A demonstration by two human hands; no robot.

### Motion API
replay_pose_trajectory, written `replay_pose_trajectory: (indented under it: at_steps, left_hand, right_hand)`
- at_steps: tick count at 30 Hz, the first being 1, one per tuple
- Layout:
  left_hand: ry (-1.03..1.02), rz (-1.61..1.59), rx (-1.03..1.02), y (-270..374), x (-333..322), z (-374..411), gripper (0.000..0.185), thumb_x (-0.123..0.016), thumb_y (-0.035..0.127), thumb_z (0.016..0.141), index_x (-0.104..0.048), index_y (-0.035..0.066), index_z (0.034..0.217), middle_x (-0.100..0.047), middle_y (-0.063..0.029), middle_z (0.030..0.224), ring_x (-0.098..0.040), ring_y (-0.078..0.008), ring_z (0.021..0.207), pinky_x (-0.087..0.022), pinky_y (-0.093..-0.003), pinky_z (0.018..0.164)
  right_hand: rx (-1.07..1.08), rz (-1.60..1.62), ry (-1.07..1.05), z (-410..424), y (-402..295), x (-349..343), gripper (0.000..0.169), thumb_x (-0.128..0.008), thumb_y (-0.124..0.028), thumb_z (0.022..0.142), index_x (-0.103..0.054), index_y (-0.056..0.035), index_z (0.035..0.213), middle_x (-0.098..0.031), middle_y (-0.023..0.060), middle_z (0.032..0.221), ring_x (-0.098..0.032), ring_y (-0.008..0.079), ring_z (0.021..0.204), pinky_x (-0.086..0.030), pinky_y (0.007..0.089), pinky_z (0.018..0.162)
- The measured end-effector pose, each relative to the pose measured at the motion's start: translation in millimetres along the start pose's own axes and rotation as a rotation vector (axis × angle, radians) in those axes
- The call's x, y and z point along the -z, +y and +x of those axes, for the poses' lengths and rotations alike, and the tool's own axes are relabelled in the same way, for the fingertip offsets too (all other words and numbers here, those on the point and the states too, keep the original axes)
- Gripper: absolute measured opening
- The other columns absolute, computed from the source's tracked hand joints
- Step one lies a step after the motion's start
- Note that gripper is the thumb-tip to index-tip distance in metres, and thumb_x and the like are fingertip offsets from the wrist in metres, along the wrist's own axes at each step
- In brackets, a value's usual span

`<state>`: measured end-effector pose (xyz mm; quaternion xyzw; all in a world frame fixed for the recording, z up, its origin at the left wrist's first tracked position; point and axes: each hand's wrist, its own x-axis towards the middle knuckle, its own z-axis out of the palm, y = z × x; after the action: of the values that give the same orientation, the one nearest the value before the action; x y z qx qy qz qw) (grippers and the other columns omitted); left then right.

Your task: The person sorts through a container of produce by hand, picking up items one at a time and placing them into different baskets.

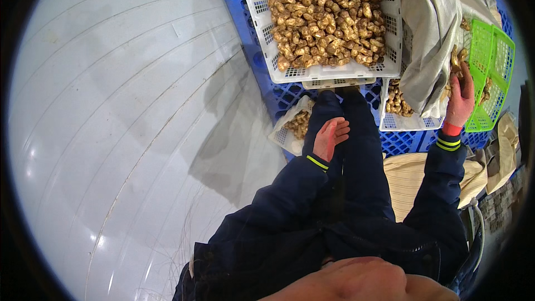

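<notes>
My right hand (461,101), in a pink glove with a red cuff, reaches to brown knobbly mushrooms (456,56) between a grey-white cloth and a green plastic basket (480,79). Its fingertips are at the mushrooms; whether they grip one is not clear. Above my thighs, my left hand (330,138), also gloved in pink, is held with its fingers extended and nothing in it. In front of me stands a white plastic crate (334,76) with many mushrooms (330,25) heaped in it. The cloth (430,50) partly covers another white crate (411,124) of mushrooms.
A small white basket (279,133) of mushrooms stands beside my leg. Blue plastic pallets (403,144) lie under the crates. Striped beige fabric (411,179) is below my right forearm. Pale sheet flooring (138,92) with curved seams stretches to the left.
</notes>
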<state>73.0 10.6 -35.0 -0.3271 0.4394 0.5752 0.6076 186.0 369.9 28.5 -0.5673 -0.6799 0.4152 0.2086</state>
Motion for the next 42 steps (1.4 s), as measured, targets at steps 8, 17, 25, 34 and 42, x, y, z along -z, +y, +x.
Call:
replay_pose_trajectory:
  at_steps: [8, 17, 25, 34, 42]
  left_hand:
    - [0.015, -0.037, -0.026, -7, 14, -1, 0.040, -0.049, 0.034, 0.101, -0.054, 0.006, 0.128, -0.061, -0.0099, 0.121, -0.061, -0.0200, 0.107, -0.050, -0.0345, 0.090]
    - [0.102, -0.094, -0.026, 0, 51, -1, 0.046, -0.051, 0.038, 0.099, -0.051, 0.003, 0.130, -0.058, -0.0138, 0.126, -0.058, -0.0252, 0.111, -0.046, -0.0399, 0.096]
    - [0.090, -0.185, -0.009, -7, 43, 2, 0.043, -0.051, 0.036, 0.099, -0.052, 0.003, 0.128, -0.060, -0.0117, 0.123, -0.060, -0.0231, 0.107, -0.048, -0.0376, 0.093]
    - [0.042, -0.063, -0.001, 1, 9, 3, 0.040, -0.049, 0.036, 0.101, -0.054, 0.005, 0.126, -0.062, -0.0089, 0.118, -0.062, -0.0194, 0.104, -0.050, -0.0348, 0.089]
    - [0.019, -0.022, 0.008, -10, -4, 2, 0.043, -0.049, 0.037, 0.100, -0.053, 0.004, 0.127, -0.062, -0.0106, 0.119, -0.061, -0.0217, 0.105, -0.048, -0.0365, 0.091]
  right_hand:
    - [0.487, -0.166, -0.255, 17, -43, -129, 0.031, -0.059, -0.007, 0.088, -0.062, -0.0058, 0.119, -0.062, 0.0129, 0.118, -0.060, 0.0282, 0.109, -0.045, 0.0345, 0.095]
    - [0.666, -1.245, -0.402, 145, 111, -312, 0.036, -0.057, -0.010, 0.088, -0.057, -0.0148, 0.123, -0.064, 0.0133, 0.110, -0.058, 0.0330, 0.109, -0.047, 0.0455, 0.092]
    - [-0.364, 0.812, -0.782, 54, 53, -250, 0.046, -0.058, -0.010, 0.088, -0.051, 0.0019, 0.133, -0.062, 0.0067, 0.118, -0.060, 0.0130, 0.096, -0.047, 0.0250, 0.083]
    - [-0.258, 0.624, -1.007, -15, -50, -199, 0.047, -0.061, -0.015, 0.090, -0.052, 0.0008, 0.133, -0.066, 0.0072, 0.106, -0.057, 0.0122, 0.097, -0.043, 0.0255, 0.089]
    - [-0.157, 0.321, -0.199, 24, -12, -11, 0.044, -0.062, -0.010, 0.088, -0.054, 0.0019, 0.130, -0.065, 0.0130, 0.112, -0.060, 0.0180, 0.102, -0.044, 0.0287, 0.092]
